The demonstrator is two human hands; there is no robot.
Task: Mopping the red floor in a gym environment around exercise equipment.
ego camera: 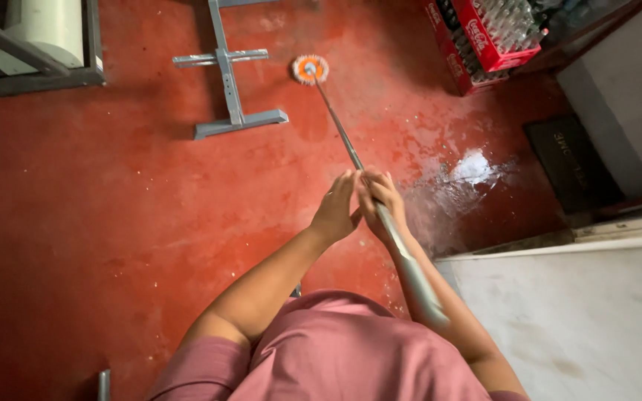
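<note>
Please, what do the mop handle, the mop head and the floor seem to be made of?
Mop handle: probably metal, smooth grey with a dull sheen; both hands, left hand and right hand, grip it.
Mop head: apparently soft fibre strands, orange and white, around a pale hub.
Floor: looks like painted or polished cement, red, worn and mottled, with a wet shiny patch.

Mop handle (365, 186) runs from the person's chest forward to the mop head (310, 70) on the floor (113, 223). Metal stand (228, 89) lies just left of the head. Bottle crates (484, 37) stand far right; doormat (570, 163) right, beside the wall (618, 111)
</note>
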